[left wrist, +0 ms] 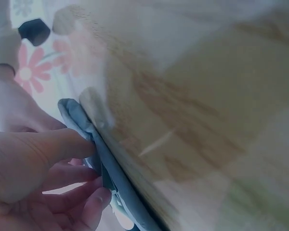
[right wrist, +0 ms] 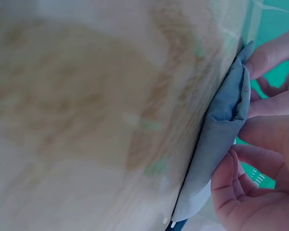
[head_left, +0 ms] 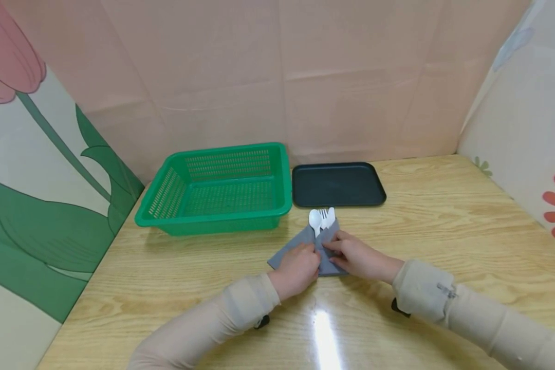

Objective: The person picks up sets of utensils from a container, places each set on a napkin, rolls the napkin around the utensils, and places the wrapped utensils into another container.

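Observation:
A grey cloth napkin [head_left: 301, 237] lies on the table, folded about a white spoon [head_left: 314, 220], a white fork [head_left: 324, 217] and a white knife [head_left: 331, 215]. Their heads stick out at its far end, while the handles are hidden. My left hand [head_left: 296, 271] pinches a fold at the middle of the cloth between thumb and curled fingers. From the other side my right hand [head_left: 359, 257] grips the right flap with thumb and fingertips. Seen from the right wrist, the napkin [right wrist: 207, 149] forms a thick rolled edge close over the table.
A green plastic basket [head_left: 222, 218] with slotted walls stands at the back left. Right of it, beyond the cutlery, is a black rectangular tray [head_left: 337, 185]. A pink sheet [head_left: 370, 77] closes off the back, and printed panels flank both sides.

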A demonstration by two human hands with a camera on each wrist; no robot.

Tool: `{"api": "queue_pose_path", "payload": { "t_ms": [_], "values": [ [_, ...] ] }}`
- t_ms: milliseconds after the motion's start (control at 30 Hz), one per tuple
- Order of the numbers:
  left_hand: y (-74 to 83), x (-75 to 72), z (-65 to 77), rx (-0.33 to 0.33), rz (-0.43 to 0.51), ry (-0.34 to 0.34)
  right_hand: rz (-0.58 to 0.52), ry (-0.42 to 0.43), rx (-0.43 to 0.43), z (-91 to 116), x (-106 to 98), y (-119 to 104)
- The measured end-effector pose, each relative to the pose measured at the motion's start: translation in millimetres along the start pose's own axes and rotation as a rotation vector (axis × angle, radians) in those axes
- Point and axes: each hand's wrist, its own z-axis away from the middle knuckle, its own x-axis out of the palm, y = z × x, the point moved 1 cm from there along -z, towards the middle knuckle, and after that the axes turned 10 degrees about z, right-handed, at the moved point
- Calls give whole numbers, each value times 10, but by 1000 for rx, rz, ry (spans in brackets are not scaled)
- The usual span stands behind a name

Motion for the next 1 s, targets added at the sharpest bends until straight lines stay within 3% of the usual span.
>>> {"api": "queue_pose_path", "payload": {
  "t_ms": [467, 833, 1000],
  "values": [
    [12, -34, 0, -22, 22, -21, 16, 11, -54, 3, 1, -55],
    [-22, -32, 3, -42, 60, -38, 57, -9, -36, -56, -14, -87],
    [-17, -24, 17, -42, 14, -12, 78, -10, -21, -68, -26, -115]
  ]
}}
